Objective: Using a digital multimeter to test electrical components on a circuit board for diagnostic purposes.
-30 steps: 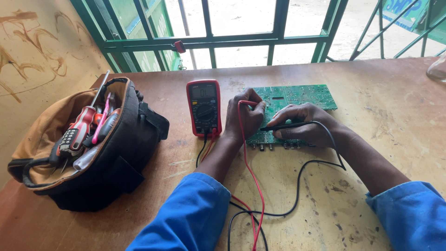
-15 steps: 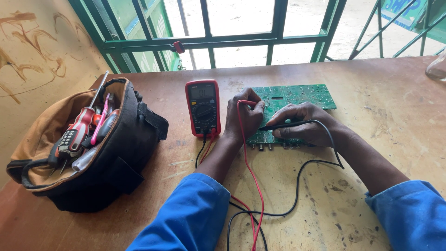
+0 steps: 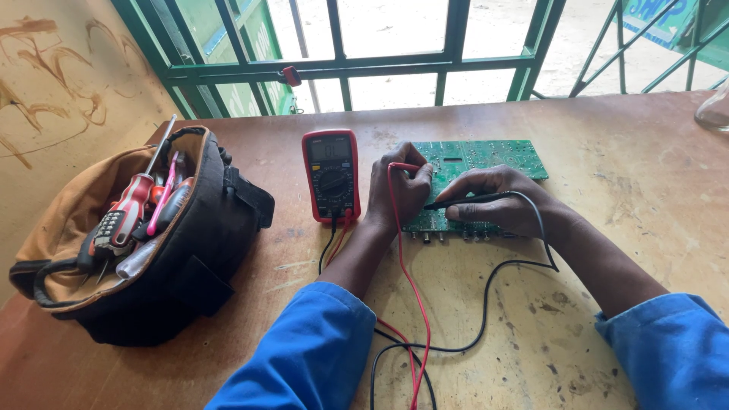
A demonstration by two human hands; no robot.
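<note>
Probing of a green circuit board (image 3: 486,163) with two meter leads, step in hand judged to be a point-to-point reading; left hand (image 3: 401,190) closed around the red probe (image 3: 402,167), tip pressed to the near-left part of the board just beyond the fingertips; right hand (image 3: 497,203) pinching the black probe (image 3: 467,201) like a pen, tip pointing toward the left hand and resting on the board under the knuckles; exact contact points hidden by the fingers; board lying flat on the wooden table (image 3: 630,190), partly covered by both hands, its row of connectors at the edge nearest the wrists; red-cased multimeter (image 3: 331,175) just to the left of the left hand, face up, display too small to read; red lead (image 3: 414,296) and black lead (image 3: 493,281) trailing back from the hands past the blue sleeves (image 3: 311,349) toward the meter's sockets; open tool bag (image 3: 137,235) well to the left of the left hand, screwdrivers and pliers standing in it, untouched; next move judged to call for steady tips on both points, a glance left to the meter, then a small shift of one probe along the board without letting the tips bridge neighbouring joints
</note>
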